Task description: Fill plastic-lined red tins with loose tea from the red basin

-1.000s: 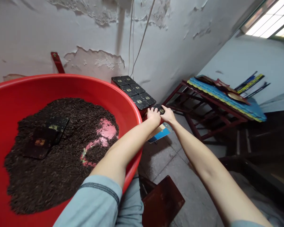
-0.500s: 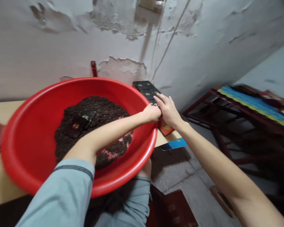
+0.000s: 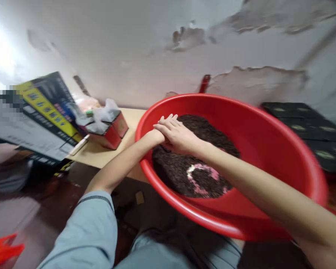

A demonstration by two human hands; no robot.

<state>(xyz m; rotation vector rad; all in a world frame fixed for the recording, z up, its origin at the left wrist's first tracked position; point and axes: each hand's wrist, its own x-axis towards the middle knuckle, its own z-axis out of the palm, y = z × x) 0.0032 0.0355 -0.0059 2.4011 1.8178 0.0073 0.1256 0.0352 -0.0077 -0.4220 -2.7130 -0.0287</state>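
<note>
Red, round plastic basin (image 3: 268,145) held dark, loose shreds (image 3: 211,137). Right hand (image 3: 180,138), fingers extended, overlapped left hand (image 3: 158,137) above its left side; any hold couldn't be told. Separating them seemed wise.

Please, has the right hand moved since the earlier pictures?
Yes: against the red basin, the right hand has moved left, from near its right edge to over its left side.

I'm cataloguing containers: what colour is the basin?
The basin is red, seen best in the head view.
</note>
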